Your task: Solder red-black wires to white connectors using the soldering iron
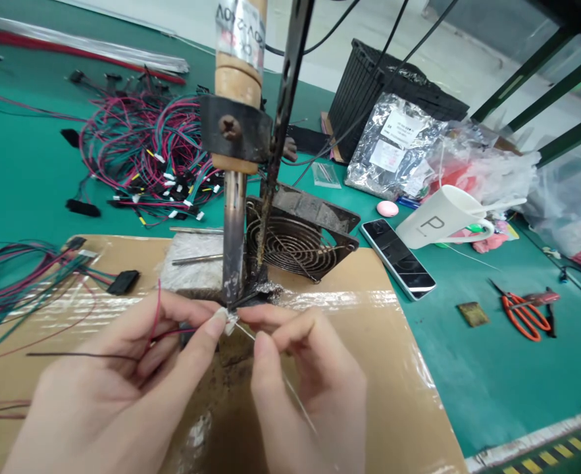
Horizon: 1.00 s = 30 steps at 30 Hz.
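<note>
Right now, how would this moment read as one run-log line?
left hand: pinching small white piece | right hand: holding thin silvery wire | soldering iron: tip down, contact unclear | fan: beyond hands | phone: beside mug

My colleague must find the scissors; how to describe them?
On the green table, look right of the cardboard sheet, beyond the phone. The scissors lie beside a small brown square. Orange loop handles set them apart from the dark red tool nearby.
</note>
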Each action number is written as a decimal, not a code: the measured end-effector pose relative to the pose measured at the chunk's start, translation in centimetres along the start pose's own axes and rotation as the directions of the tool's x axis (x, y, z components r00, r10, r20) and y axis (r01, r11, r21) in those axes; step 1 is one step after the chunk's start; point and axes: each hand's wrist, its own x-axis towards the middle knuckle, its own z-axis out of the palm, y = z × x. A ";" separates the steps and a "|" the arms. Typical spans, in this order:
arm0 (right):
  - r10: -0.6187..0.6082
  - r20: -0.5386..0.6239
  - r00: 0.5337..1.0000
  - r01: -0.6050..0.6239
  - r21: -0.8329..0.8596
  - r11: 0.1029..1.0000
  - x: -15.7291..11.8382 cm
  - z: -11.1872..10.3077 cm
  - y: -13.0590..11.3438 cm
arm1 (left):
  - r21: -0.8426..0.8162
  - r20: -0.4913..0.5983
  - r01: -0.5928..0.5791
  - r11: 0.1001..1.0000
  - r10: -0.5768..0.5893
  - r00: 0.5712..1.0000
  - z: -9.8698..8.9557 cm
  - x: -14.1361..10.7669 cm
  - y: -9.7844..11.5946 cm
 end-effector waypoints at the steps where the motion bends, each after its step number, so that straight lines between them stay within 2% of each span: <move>1: 0.001 -0.004 1.000 -0.001 0.011 1.000 0.0 0.1 0.0 | 0.035 0.018 -0.023 0.999 0.022 1.000 -0.1 0.0 -0.1; 3: 0.004 -0.006 1.000 -0.003 0.033 0.999 0.0 0.1 0.0 | 0.079 0.040 -0.041 0.996 0.038 0.998 -0.2 0.0 -0.2; 9: -0.016 -0.016 1.000 0.017 0.049 0.999 0.0 0.2 0.1 | 0.080 0.026 0.009 0.997 -0.011 1.000 -0.4 -0.1 -0.3; 16: -0.061 -0.001 0.998 0.061 0.063 0.996 0.2 0.2 0.2 | 0.126 -0.004 -0.040 0.991 0.041 0.999 0.2 0.1 -0.2; 20: -0.053 -0.012 0.999 0.053 0.068 0.996 0.2 0.3 0.1 | 0.132 0.027 -0.072 0.989 0.069 0.997 -0.1 -0.1 0.1; 30: -0.041 -0.041 0.998 0.045 0.112 0.993 0.0 0.6 -0.1 | 0.153 0.011 -0.054 0.987 0.053 0.999 -0.4 0.0 0.4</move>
